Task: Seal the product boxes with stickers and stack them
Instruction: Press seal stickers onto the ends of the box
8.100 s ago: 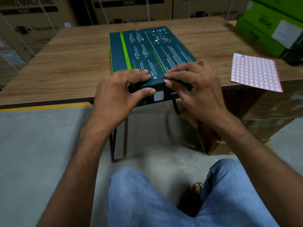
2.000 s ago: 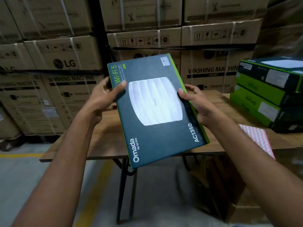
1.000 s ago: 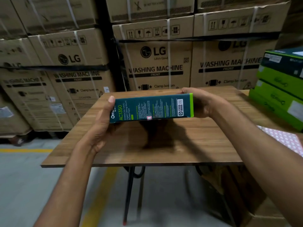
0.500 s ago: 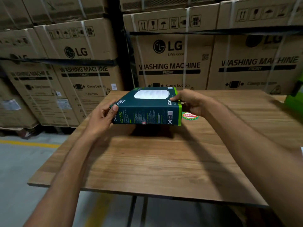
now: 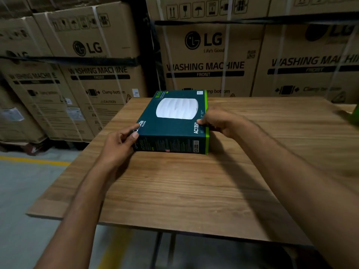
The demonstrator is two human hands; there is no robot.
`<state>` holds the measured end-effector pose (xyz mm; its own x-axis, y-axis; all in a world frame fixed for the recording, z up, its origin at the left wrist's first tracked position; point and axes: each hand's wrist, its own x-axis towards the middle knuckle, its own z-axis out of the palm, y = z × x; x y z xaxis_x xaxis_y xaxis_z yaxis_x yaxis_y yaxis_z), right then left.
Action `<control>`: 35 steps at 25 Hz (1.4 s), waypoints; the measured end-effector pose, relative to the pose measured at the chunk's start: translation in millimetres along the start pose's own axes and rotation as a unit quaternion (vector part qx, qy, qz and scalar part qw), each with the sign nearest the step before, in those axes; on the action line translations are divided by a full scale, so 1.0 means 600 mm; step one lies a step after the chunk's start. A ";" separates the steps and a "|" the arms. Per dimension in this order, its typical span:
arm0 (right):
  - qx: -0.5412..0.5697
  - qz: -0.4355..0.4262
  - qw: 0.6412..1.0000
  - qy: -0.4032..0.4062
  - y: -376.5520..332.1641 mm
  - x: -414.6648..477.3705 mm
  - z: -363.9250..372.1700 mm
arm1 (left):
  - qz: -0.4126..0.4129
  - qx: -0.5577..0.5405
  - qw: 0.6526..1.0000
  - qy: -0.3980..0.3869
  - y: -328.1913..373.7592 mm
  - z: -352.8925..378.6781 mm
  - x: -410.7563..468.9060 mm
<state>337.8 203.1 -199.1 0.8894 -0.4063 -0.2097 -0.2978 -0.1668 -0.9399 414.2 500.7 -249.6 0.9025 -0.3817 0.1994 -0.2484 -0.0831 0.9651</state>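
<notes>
Since 0.5 s ago the product box point(image 5: 171, 123) has been coming down and is now lying flat toward the table's point(image 5: 184, 191) 12 o'clock end. The left hand point(image 5: 118, 146) is gripping its 8 o'clock corner. The right hand point(image 5: 219, 121) is pinching its 3 o'clock edge, thumb on top. LG cartons point(image 5: 204, 55) are standing behind.

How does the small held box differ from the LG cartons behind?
The small box is dark teal with a green edge; the LG cartons are brown. The small box lies flat on the table, held by the left hand and right hand; the LG cartons stand stacked and strapped behind. Both carry printed text.
</notes>
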 end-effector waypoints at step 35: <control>0.064 -0.173 0.949 0.256 0.104 -0.496 -0.233 | 0.176 -0.071 0.982 -0.014 0.251 0.390 -0.303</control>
<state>6.0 188.1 -157.6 0.6310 -0.7359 0.2455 0.0549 -0.2733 -0.9604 130.1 342.1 -180.1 0.7594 -0.3889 0.5216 -0.4896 0.1864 0.8518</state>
